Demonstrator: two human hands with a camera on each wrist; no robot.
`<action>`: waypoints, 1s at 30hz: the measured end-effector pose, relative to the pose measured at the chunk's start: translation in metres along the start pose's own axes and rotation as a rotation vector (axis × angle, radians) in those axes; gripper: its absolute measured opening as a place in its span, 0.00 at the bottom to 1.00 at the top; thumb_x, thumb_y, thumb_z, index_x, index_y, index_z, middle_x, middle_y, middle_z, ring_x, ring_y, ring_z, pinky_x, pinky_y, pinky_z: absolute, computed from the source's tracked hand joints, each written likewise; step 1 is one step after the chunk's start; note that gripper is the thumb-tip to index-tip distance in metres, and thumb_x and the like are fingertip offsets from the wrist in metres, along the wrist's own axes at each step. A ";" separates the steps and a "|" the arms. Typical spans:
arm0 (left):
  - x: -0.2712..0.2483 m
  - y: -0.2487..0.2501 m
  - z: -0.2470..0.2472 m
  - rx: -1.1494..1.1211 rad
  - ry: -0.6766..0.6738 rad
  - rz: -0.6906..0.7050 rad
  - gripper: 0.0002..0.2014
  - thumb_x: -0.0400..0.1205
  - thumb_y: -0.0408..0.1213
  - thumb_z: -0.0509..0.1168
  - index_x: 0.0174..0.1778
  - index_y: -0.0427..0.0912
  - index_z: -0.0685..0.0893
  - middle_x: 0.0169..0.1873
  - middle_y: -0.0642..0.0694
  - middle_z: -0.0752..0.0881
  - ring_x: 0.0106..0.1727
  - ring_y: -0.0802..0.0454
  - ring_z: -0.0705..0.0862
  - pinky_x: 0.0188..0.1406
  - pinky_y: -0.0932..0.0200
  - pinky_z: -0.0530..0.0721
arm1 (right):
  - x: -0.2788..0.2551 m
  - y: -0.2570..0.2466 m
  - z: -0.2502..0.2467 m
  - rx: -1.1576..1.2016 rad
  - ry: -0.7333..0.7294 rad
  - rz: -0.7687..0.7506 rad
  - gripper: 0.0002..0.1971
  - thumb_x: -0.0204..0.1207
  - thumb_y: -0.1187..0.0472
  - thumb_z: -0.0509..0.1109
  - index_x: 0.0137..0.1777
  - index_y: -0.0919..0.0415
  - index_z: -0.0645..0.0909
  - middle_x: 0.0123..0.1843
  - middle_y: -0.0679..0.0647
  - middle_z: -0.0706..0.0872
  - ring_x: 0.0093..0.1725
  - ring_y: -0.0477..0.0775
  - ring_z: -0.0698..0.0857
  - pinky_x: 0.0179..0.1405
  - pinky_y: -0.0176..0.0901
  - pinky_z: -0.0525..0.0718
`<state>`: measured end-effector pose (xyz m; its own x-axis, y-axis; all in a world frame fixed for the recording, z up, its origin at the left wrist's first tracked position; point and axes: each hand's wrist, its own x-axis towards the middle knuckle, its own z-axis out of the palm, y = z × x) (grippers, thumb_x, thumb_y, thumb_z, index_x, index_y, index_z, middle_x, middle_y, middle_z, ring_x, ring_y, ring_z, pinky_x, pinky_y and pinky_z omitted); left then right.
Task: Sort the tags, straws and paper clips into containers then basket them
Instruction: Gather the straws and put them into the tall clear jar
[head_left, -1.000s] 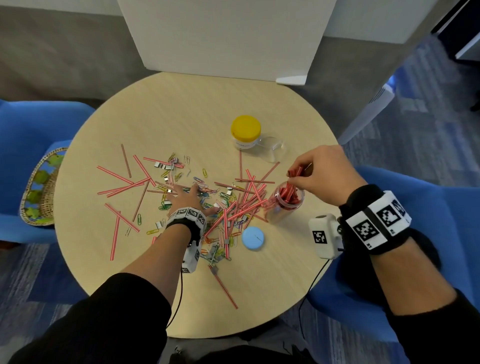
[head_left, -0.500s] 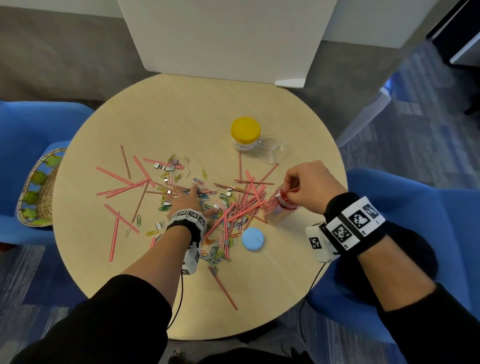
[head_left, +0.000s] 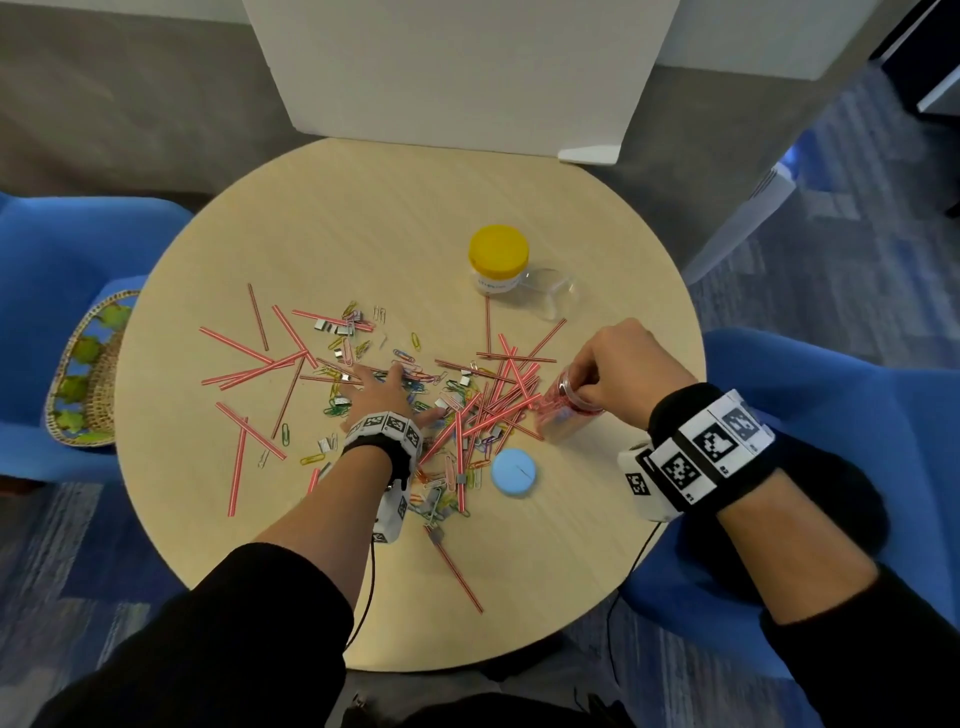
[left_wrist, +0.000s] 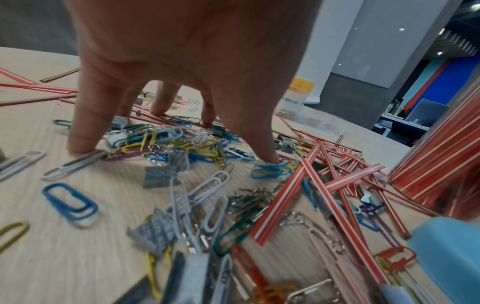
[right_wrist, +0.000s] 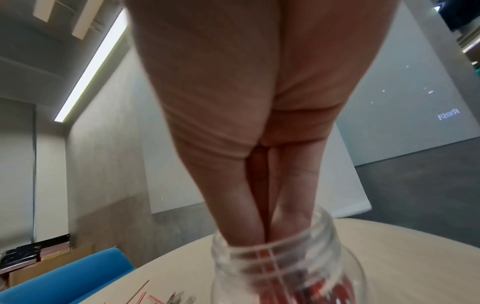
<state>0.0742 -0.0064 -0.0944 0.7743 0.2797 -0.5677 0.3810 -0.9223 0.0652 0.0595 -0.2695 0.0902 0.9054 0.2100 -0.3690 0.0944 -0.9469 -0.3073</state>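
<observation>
Red-and-white straws (head_left: 501, 395), coloured paper clips (head_left: 410, 387) and small metal tags (head_left: 324, 326) lie mixed across the round table (head_left: 363, 218). My left hand (head_left: 382, 387) is spread palm-down over the clip pile, its fingertips (left_wrist: 80, 144) pressing on clips. My right hand (head_left: 597, 374) is over a clear jar (head_left: 563, 413) full of straws, which leans on the table. Thumb and fingers (right_wrist: 285, 216) are pinched together inside the jar's mouth (right_wrist: 324, 230), on the straws' tops. The jar's blue lid (head_left: 513, 473) lies near the front.
A yellow-lidded jar (head_left: 498, 260) stands at the back with a clear open container (head_left: 550, 296) beside it. A woven basket (head_left: 88, 374) sits on the blue chair at left. Another blue chair (head_left: 831, 415) is at right, and a white board (head_left: 467, 73) stands behind the table.
My right hand came down from above the jar with a bunch of straws and pushed its fingertips into the mouth; the jar now leans. The left hand stayed on the clips.
</observation>
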 end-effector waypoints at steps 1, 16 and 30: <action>0.000 0.000 0.000 0.001 0.002 0.001 0.48 0.66 0.73 0.68 0.79 0.56 0.61 0.83 0.33 0.47 0.80 0.23 0.55 0.63 0.27 0.79 | -0.001 0.000 -0.002 -0.007 0.012 0.007 0.06 0.74 0.62 0.77 0.48 0.53 0.92 0.49 0.50 0.91 0.50 0.48 0.87 0.60 0.44 0.86; -0.032 0.070 -0.018 0.233 0.296 0.439 0.33 0.79 0.66 0.58 0.70 0.44 0.74 0.66 0.40 0.77 0.67 0.40 0.76 0.64 0.44 0.76 | -0.016 -0.009 -0.009 0.132 0.207 0.017 0.03 0.74 0.60 0.75 0.45 0.53 0.91 0.38 0.48 0.89 0.41 0.45 0.85 0.49 0.41 0.85; -0.018 0.099 -0.010 -0.085 0.017 0.468 0.09 0.81 0.30 0.68 0.52 0.44 0.89 0.48 0.41 0.90 0.49 0.42 0.88 0.52 0.50 0.88 | -0.009 -0.046 0.119 0.095 -0.331 0.150 0.14 0.81 0.62 0.64 0.64 0.61 0.83 0.64 0.60 0.84 0.63 0.62 0.83 0.62 0.48 0.81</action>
<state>0.1034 -0.1004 -0.0691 0.8805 -0.1553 -0.4478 0.0290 -0.9254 0.3779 -0.0025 -0.1985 0.0029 0.7216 0.1525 -0.6753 -0.0824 -0.9496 -0.3025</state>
